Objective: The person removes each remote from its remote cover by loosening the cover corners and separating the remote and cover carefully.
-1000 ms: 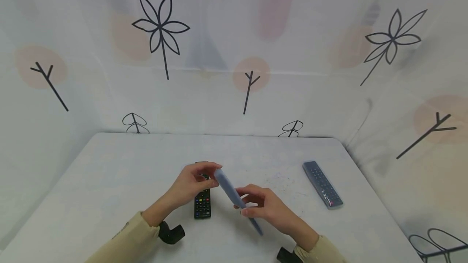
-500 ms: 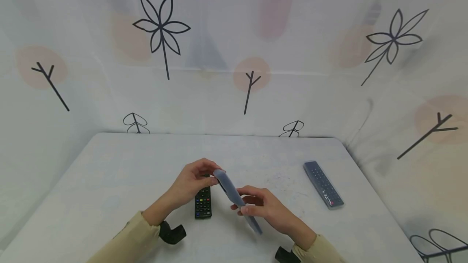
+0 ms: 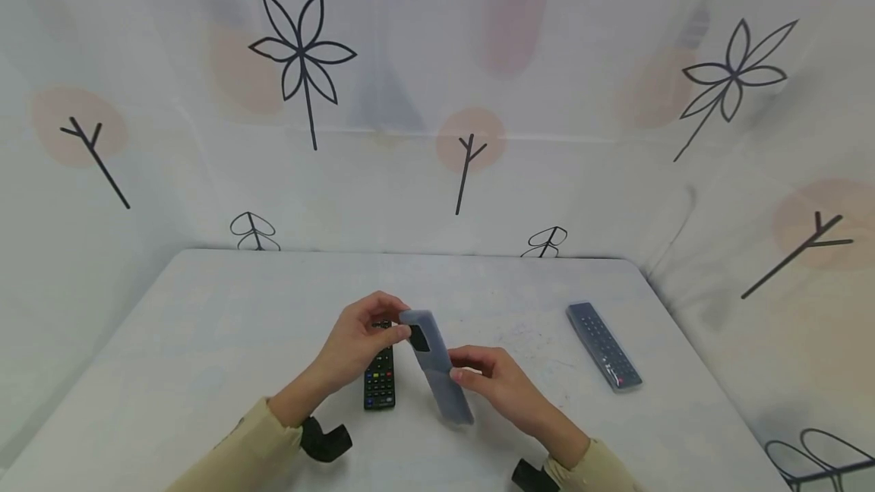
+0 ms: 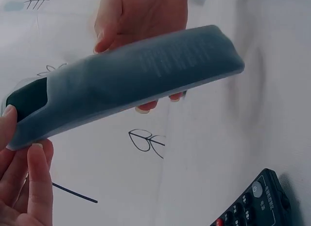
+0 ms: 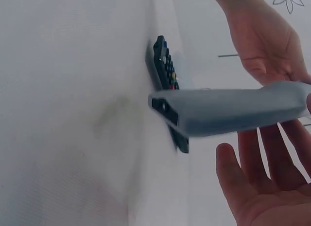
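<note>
The grey sleeve (image 3: 435,365), a soft silicone cover with a dark window near its far end, is held above the middle of the worktop (image 3: 205,325), tilted with its far end higher. The left hand (image 3: 358,340) pinches that far end, fingers (image 4: 39,172) curled at the window. The right hand (image 3: 495,384) holds the sleeve lower down, thumb on one face and fingers behind it; in the right wrist view its palm lies fairly wide beneath the sleeve, so that hold looks light.

Just left of the sleeve, partly under the left hand, a black remote (image 3: 380,378) lies on the worktop with coloured buttons up. A second, grey remote (image 3: 603,345) lies well apart to the right.

The sleeve looks limp and slippery. With so loose a right-hand hold it could sag or slide out and drop onto the black remote below, knocking it askew. A hard pull at the far end might stretch or twist the opening.

The worktop is white with faint scuffs at its middle. Pale cloth printed with black flowers, twigs and peach spots hangs behind and on both sides. The person wears cream sleeves, with a dark camera mount at each wrist.
</note>
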A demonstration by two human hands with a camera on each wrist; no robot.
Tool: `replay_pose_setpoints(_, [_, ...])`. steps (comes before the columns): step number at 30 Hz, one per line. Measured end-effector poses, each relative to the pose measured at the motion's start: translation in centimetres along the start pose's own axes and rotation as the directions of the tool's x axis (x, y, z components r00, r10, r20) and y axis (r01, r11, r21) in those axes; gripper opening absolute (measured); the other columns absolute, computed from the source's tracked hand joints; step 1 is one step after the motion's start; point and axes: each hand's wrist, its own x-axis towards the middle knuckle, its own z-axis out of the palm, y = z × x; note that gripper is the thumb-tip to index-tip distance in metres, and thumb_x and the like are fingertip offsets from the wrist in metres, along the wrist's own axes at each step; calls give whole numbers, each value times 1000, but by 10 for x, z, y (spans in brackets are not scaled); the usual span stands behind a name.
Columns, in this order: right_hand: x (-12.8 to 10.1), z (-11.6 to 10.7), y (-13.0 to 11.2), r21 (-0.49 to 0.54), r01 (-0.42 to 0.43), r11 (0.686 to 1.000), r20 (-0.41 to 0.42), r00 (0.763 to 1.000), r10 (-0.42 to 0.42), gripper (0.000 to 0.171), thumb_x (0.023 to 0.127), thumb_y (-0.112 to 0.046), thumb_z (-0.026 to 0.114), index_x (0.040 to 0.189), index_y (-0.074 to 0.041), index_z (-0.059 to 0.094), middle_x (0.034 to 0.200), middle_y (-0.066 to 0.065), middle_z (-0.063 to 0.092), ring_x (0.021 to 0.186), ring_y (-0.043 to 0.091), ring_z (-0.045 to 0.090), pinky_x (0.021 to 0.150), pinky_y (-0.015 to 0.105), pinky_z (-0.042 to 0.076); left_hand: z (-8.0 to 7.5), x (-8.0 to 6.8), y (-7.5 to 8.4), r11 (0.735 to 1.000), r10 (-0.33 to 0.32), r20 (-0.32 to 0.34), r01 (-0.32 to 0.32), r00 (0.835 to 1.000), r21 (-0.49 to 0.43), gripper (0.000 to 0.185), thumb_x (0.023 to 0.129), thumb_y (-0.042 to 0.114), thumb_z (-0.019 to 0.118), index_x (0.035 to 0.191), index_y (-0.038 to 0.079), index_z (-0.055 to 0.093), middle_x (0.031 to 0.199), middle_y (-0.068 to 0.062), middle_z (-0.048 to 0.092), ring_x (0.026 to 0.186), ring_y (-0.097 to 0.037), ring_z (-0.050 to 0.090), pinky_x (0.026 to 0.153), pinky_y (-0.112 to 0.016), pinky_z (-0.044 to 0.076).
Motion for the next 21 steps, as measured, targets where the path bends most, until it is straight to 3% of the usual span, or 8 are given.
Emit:
replay_pose_setpoints(7, [3, 1, -3, -50, 36, 998, -91, 995, -40, 37, 99, -18, 63, 131, 0, 61, 129, 15, 63, 120, 31, 57, 98, 44, 48, 6, 0, 5, 998, 33, -67, -29, 997, 62, 23, 90, 10, 74, 111, 14, 65, 105, -3, 67, 97, -21, 65, 79, -32, 57])
replay_pose_setpoints(11, [5, 0, -8, -69, 92, 993, -171, 980, -103, 36, 98, -15, 64, 133, -4, 61, 128, 11, 64, 122, 29, 57, 100, 39, 48, 9, 1, 10, 994, 47, -99, -36, 994, 107, 25, 89, 12, 76, 111, 18, 66, 102, 1, 68, 91, -19, 65, 70, -30, 56])
replay_pose_setpoints(16, [10, 0, -16, -107, 252, 962, -246, 931, -271, 38, 97, -7, 65, 134, -6, 58, 130, 8, 62, 122, 26, 57, 98, 32, 48, 12, 2, 14, 986, 83, -135, -61, 987, 158, 27, 88, 12, 77, 112, 18, 66, 100, 3, 69, 85, -17, 64, 61, -28, 54])
replay_pose_setpoints(21, [17, 4, -25, -150, 370, 917, -274, 876, -398, 44, 95, -2, 66, 138, -9, 56, 134, 8, 58, 121, 23, 58, 98, 34, 48, 17, 5, 16, 976, 128, -174, -93, 976, 198, 26, 87, 13, 78, 110, 20, 67, 97, 5, 69, 87, -15, 63, 58, -27, 52])
